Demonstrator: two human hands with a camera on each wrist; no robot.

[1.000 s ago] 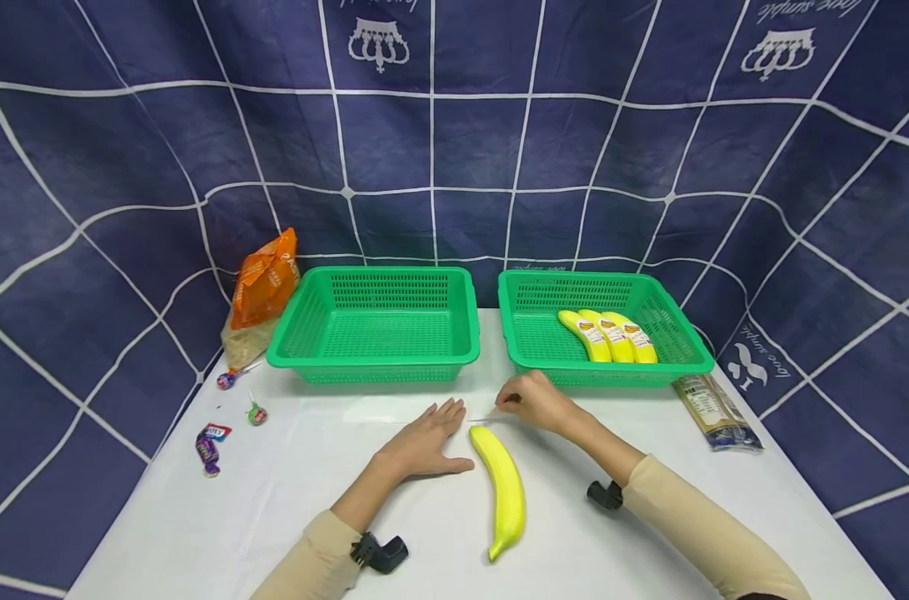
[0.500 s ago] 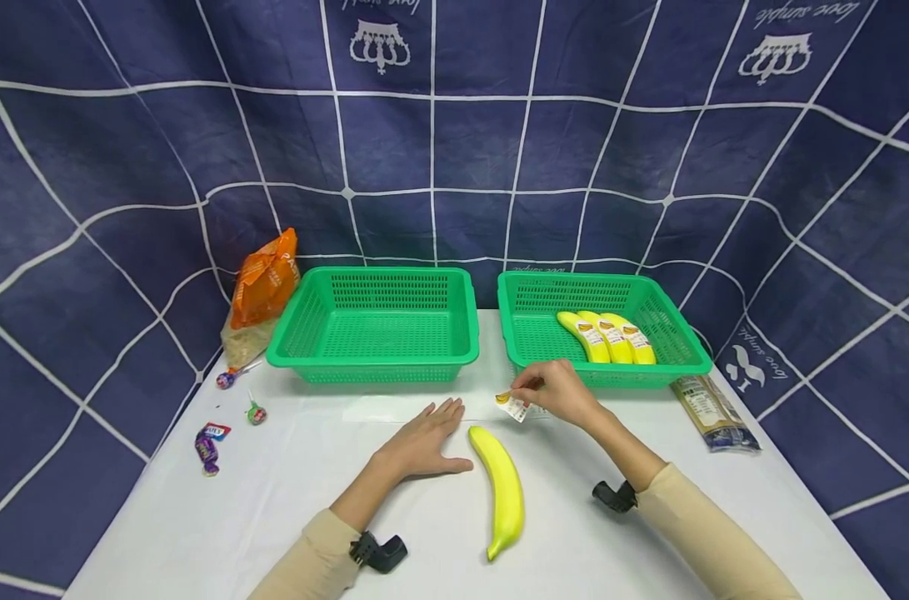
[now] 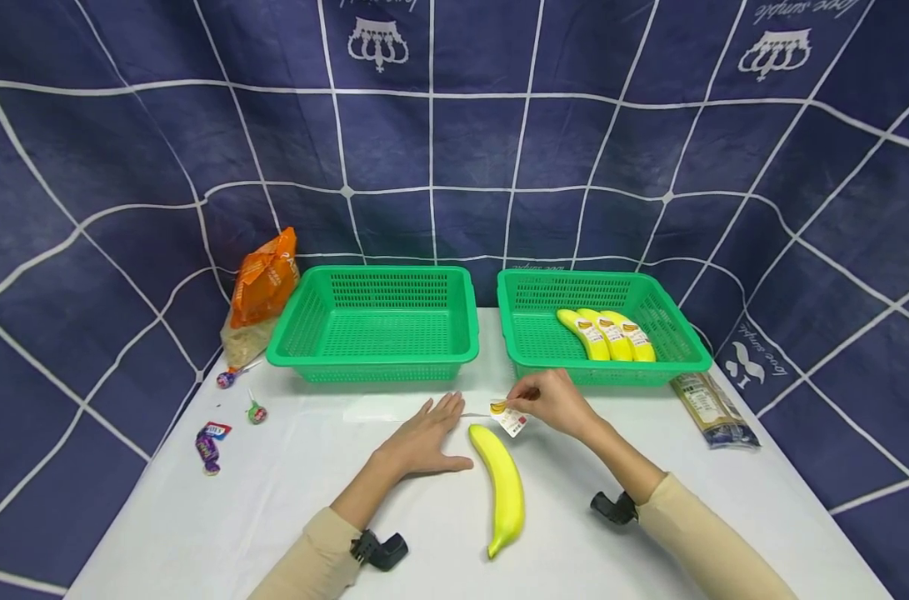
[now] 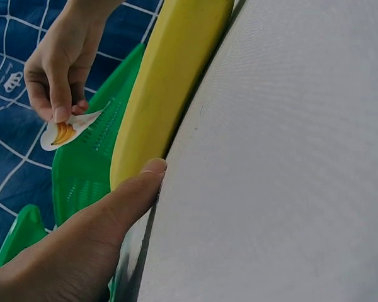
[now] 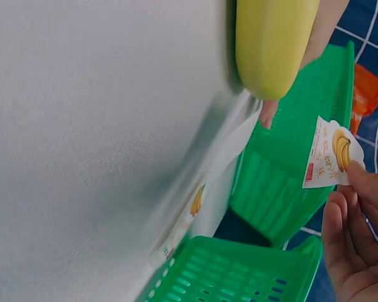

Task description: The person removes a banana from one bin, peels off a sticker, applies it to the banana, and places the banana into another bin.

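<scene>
My right hand pinches a white label printed with bananas between thumb and fingertips. In the right wrist view the label hangs from its printed corner, and red lettering shows on it. My left hand rests with spread fingers on the table, at the end of a pale glossy strip. Close to its thumb lies a plain yellow banana, lengthwise in front of me. A second banana-printed label lies on the strip in the right wrist view.
The right green basket holds three labelled bananas; the left green basket stands beside it. Lollipops, a purple-wrapped sweet and an orange bag are at left. A clear packet lies at right.
The label has come into view in my right hand, which rose, moved right, then dipped slightly left. The label now faces up more fully. My left hand and the banana have stayed put.
</scene>
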